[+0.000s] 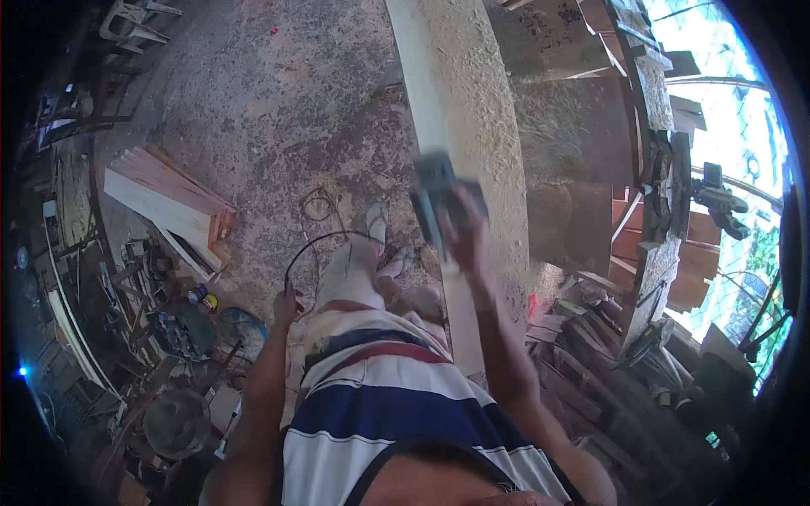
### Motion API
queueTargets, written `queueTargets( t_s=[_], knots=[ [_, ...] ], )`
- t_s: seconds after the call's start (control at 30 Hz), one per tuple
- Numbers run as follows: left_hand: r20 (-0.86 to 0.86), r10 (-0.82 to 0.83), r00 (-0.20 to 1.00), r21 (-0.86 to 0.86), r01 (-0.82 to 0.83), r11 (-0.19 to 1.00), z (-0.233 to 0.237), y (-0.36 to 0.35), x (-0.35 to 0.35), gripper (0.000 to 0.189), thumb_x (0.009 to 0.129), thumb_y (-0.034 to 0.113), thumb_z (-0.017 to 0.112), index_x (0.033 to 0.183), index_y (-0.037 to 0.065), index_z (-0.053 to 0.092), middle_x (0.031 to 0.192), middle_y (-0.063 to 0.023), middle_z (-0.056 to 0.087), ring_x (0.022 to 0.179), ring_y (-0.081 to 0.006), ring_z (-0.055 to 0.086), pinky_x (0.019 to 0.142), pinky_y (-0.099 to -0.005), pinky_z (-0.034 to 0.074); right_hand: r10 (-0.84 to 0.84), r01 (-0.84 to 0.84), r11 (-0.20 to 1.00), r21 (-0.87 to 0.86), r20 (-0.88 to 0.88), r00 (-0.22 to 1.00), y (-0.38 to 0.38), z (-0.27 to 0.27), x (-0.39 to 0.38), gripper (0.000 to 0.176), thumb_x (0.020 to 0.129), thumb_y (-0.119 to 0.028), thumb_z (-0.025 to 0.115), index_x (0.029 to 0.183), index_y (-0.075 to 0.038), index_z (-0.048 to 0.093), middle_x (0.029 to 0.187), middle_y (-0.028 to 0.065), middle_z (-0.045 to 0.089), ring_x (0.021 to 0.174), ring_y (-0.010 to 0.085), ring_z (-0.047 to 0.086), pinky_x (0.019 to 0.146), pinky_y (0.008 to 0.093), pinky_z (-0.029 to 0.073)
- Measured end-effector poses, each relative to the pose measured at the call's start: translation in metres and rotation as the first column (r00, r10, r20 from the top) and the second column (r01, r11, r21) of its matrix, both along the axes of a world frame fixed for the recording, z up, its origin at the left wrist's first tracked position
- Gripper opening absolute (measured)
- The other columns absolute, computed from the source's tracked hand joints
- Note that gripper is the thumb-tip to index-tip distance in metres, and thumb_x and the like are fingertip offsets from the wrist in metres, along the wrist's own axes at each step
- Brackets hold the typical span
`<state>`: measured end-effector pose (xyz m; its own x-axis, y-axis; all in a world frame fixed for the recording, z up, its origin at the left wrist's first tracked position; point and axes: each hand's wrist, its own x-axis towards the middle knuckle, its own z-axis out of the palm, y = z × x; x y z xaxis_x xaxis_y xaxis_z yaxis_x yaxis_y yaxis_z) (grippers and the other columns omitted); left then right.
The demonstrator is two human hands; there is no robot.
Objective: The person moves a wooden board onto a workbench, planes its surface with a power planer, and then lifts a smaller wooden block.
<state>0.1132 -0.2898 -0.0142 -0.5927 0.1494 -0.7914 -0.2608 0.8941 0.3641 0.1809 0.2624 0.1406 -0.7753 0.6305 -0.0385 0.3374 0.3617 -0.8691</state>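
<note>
My right hand (464,226) is wrapped round the handle of a dark electric planer (432,181), slightly smeared by motion. The planer rests on a long pale wooden board (426,93) that runs away from me along my right side. Wood shavings (485,80) cover the surface along the board's right part. Low at my left side, my left hand (288,305) is closed on a black power cord (314,243), which arcs up toward my legs. The planer's underside and my right fingertips are hidden.
Cut planks (173,202) lie stacked on the stained floor (278,101) at left. Tools and scrap clutter (181,337) stand nearer me on that side. Right of the board are large brown panels (565,126), a wooden rack (658,152) and scrap wood (591,337). A chair (135,25) stands far left.
</note>
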Motion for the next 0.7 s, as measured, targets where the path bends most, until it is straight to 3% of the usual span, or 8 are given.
queueTargets(
  t_s=[0.03, 0.1, 0.13, 0.23, 0.43, 0.53, 0.63, 0.7],
  knots=[
    [-0.037, -0.024, 0.999, -0.004, 0.023, 1.0, 0.003, 0.006, -0.001, 0.061, 0.113, 0.053, 0.043, 0.107, 0.003, 0.079, 0.065, -0.0161, 0.073, 0.056, -0.0251, 0.072, 0.065, -0.0408, 0.06, -0.079, 0.066, 0.964, -0.257, -0.043, 0.996, -0.029, -0.005, 0.059, 0.058, 0.097, -0.011, 0.076, 0.152, -0.005, 0.059, 0.145, 0.0257, 0.068, 0.137, 0.0364, 0.066, 0.113, 0.0391, 0.052],
    [0.0, 0.154, 0.988, 0.005, -0.154, 0.988, 0.024, 0.035, -0.009, 0.062, 0.113, 0.052, 0.044, 0.106, 0.003, 0.08, 0.066, -0.0164, 0.074, 0.058, -0.0258, 0.073, 0.066, -0.0423, 0.059, -0.038, 0.071, 0.99, -0.12, 0.258, 0.965, -0.062, 0.023, 0.148, 0.058, 0.097, -0.009, 0.076, 0.152, -0.005, 0.059, 0.146, 0.0248, 0.067, 0.134, 0.0346, 0.068, 0.11, 0.0392, 0.054],
    [0.022, 0.246, 0.969, 0.008, -0.246, 0.969, 0.033, 0.051, -0.008, 0.062, 0.113, 0.052, 0.044, 0.106, 0.003, 0.081, 0.067, -0.0165, 0.074, 0.058, -0.0262, 0.073, 0.066, -0.0431, 0.059, -0.05, 0.091, 0.986, -0.142, 0.269, 0.962, -0.08, 0.036, 0.182, 0.058, 0.096, -0.008, 0.076, 0.151, -0.006, 0.059, 0.144, 0.0244, 0.068, 0.133, 0.0339, 0.069, 0.108, 0.0398, 0.055],
    [-0.232, -0.027, 0.972, 0.086, 0.048, 0.995, 0.018, 0.066, -0.003, 0.066, 0.112, 0.056, 0.044, 0.106, 0.002, 0.082, 0.073, -0.0198, 0.075, 0.069, -0.0321, 0.076, 0.072, -0.0464, 0.058, -0.052, 0.1, 0.983, -0.152, 0.29, 0.956, -0.089, 0.048, 0.198, 0.057, 0.096, -0.007, 0.075, 0.151, -0.006, 0.059, 0.139, 0.0243, 0.072, 0.13, 0.0334, 0.071, 0.107, 0.0408, 0.057],
    [-0.099, -0.079, 0.992, -0.066, 0.072, 0.995, 0.024, 0.128, -0.026, 0.076, 0.111, 0.063, 0.039, 0.107, 0.002, 0.083, 0.084, -0.025, 0.076, 0.088, -0.0426, 0.075, 0.083, -0.0499, 0.056, -0.035, 0.082, 0.989, -0.126, 0.339, 0.94, -0.036, 0.049, 0.051, 0.05, 0.097, -0.013, 0.077, 0.145, -0.008, 0.064, 0.128, 0.0281, 0.074, 0.124, 0.0388, 0.073, 0.1, 0.043, 0.059],
    [-0.132, -0.102, 0.986, 0.034, 0.108, 0.994, 0.017, 0.138, -0.046, 0.079, 0.109, 0.067, 0.039, 0.106, 0.0, 0.082, 0.081, -0.0224, 0.076, 0.08, -0.0386, 0.076, 0.077, -0.0478, 0.057, -0.057, 0.081, 0.993, -0.087, 0.247, 0.967, -0.008, 0.05, -0.04, 0.048, 0.097, -0.016, 0.076, 0.142, -0.006, 0.065, 0.118, 0.0283, 0.077, 0.115, 0.0402, 0.077, 0.095, 0.0431, 0.06],
    [0.057, 0.297, 0.953, 0.087, -0.301, 0.95, 0.025, 0.155, -0.069, 0.082, 0.108, 0.07, 0.04, 0.104, -0.002, 0.08, 0.076, -0.0184, 0.074, 0.07, -0.0319, 0.075, 0.07, -0.0442, 0.058, -0.053, 0.07, 0.995, -0.077, 0.203, 0.978, 0.026, 0.029, -0.123, 0.05, 0.096, -0.021, 0.077, 0.142, -0.007, 0.066, 0.112, 0.0293, 0.077, 0.109, 0.0434, 0.076, 0.092, 0.0467, 0.061],
    [0.082, 0.365, 0.928, 0.121, -0.372, 0.92, 0.018, 0.154, -0.081, 0.085, 0.108, 0.072, 0.039, 0.103, -0.002, 0.079, 0.074, -0.0161, 0.073, 0.063, -0.0277, 0.073, 0.065, -0.0417, 0.057, -0.06, 0.066, 0.997, -0.038, 0.143, 0.988, 0.05, 0.011, -0.18, 0.052, 0.094, -0.029, 0.079, 0.141, -0.01, 0.068, 0.108, 0.0305, 0.077, 0.106, 0.0484, 0.074, 0.09, 0.0525, 0.061]
  ],
)
